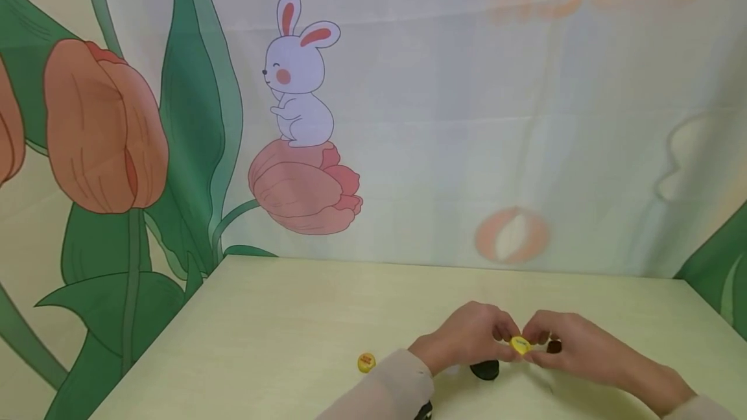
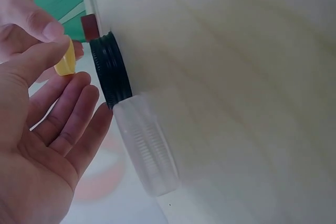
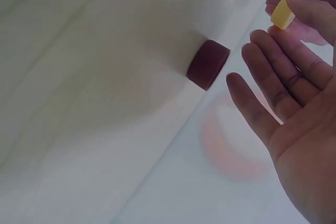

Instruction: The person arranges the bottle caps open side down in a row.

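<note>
Both hands hold one small round yellow cap-like piece [image 1: 521, 345] with print on its face, just above the table. My left hand [image 1: 475, 337] pinches it from the left between thumb and fingertip. From the other side my right hand [image 1: 574, 345] pinches its edge, the remaining fingers loosely spread in the right wrist view. Below the left hand lies a ribbed black lid [image 2: 111, 70], beside a clear plastic container [image 2: 147, 148]. A dark red cap [image 3: 208, 65] sits on the table near the right hand's fingers.
A second yellow round piece [image 1: 366, 362] with red print lies on the pale table [image 1: 280, 336], left of the left forearm. Part of a dark object [image 1: 425, 411] shows at the bottom edge beside the sleeve. A printed cloth [image 1: 408, 148] with tulips and a rabbit hangs behind the table.
</note>
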